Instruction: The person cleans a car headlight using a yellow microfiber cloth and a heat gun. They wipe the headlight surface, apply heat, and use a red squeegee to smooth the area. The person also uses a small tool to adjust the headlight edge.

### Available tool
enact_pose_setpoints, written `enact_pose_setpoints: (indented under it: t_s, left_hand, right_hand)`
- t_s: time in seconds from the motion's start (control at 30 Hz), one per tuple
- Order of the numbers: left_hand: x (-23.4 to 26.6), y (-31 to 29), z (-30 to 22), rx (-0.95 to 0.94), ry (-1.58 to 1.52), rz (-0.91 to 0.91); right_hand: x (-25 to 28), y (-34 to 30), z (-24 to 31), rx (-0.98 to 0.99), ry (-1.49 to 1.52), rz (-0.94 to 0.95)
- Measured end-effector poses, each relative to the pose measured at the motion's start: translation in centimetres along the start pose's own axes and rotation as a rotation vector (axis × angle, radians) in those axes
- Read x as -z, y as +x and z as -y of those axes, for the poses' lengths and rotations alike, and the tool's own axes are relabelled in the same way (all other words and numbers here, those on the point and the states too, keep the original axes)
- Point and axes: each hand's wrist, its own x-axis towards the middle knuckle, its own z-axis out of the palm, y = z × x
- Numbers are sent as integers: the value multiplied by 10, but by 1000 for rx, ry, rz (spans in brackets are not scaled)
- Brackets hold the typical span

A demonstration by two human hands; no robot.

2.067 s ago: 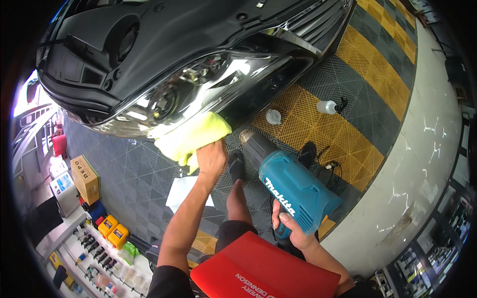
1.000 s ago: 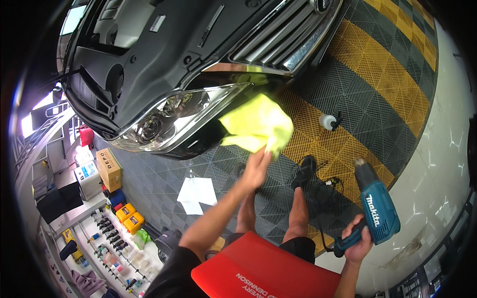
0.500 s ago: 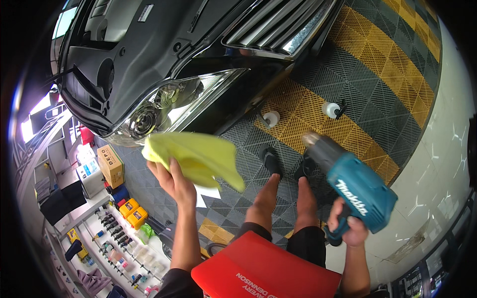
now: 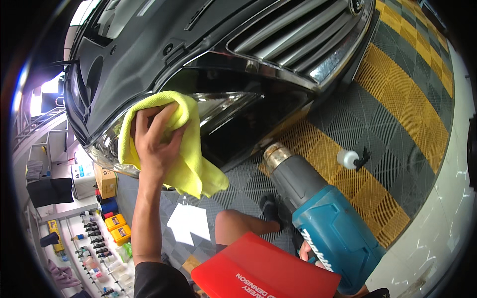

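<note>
One cloth (image 4: 186, 174), yellow, lies bunched over the headlight (image 4: 221, 107) of one black car (image 4: 134, 69); parts of the lens show on both sides of it. There is one heat gun (image 4: 338, 228), teal with a dark barrel and a metal nozzle, and one white bottle (image 4: 347, 159) with a black head, lying on the floor tiles (image 4: 397, 104). Two yellow cases (image 4: 118, 228) sit side by side at the left, with one cardboard box (image 4: 106, 182) beyond them. One red panel (image 4: 263, 270) spans the bottom of the view.

The left hand (image 4: 158, 141) is on the cloth, its fingers bent and parted, thumb set off from them, grasping the folds and holding them against the headlight; a loose end hangs below the wrist. The right hand (image 4: 304, 250) is mostly hidden by the red panel and the heat gun; the few fingers in sight are curled around the handle side of the tool. The nozzle points toward the bumper, near its lower edge.

Half a second ago the cloth was spread in the air below the headlight, held by one edge; now it is bunched upon it. The heat gun has come closer to the bumper, and the right hand, then plainly visible, is now largely covered.
</note>
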Motion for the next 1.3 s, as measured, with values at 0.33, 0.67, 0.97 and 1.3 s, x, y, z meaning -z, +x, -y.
enact_pose_setpoints:
  t_s: [0.33, 0.67, 0.97, 1.3]
  left_hand:
    - [0, 17, -17, 85, 65, -30]
    - [-47, 54, -53, 9, 72, 35]
    - [-97, 34, -67, -29, -178, -189]
    - [-9, -94, 28, 288, 237, -594]
  right_hand:
    - [103, 49, -39, 187, 23, 262]
    - [90, 12, 4, 262, -26, 155]
    - [130, -5, 14, 412, 63, 79]
    - [110, 31, 11, 234, -21, 276]
